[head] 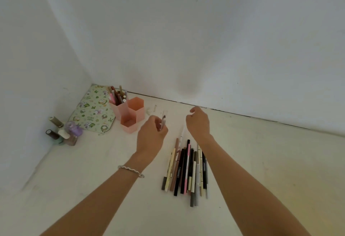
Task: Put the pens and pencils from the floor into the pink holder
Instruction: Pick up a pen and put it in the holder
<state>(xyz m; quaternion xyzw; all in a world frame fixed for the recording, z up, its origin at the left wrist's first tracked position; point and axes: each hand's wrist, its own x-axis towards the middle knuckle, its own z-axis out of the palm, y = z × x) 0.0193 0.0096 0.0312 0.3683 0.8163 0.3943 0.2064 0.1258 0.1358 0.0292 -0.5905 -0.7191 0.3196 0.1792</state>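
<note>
head cam, single view | looks fwd + down from above | close over floor, room corner at upper left | both forearms enter from bottom edge

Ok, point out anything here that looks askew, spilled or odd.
Nothing looks spilled or broken. The pile of pens and pencils lies loose on the floor, fanned unevenly. In the pink holder, only the back compartment holds pens; the other two look empty.
</note>
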